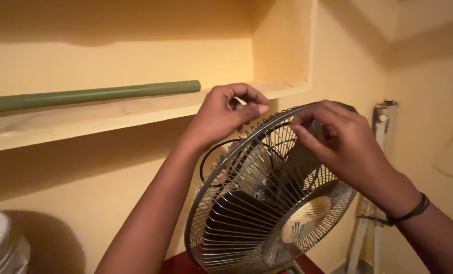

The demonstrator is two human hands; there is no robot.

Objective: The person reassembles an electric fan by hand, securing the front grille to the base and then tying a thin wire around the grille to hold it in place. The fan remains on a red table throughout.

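A: Where is the fan (pixel 267 203)?

B: Below the shelf (pixel 109 116), tilted, its wire guard facing the viewer.

A: And the hands?

B: The left hand (pixel 226 114) is pinched shut on the guard's top rim; the right hand (pixel 338 137) is closed on the rim just beside it.

A: Good practice here?

B: Probably to steady the rim with one hand, work with the fingertips, and keep them clear of the blades (pixel 236 213).

Round wire-grilled table fan (pixel 267 203), dark blades inside, tilted back against wall.
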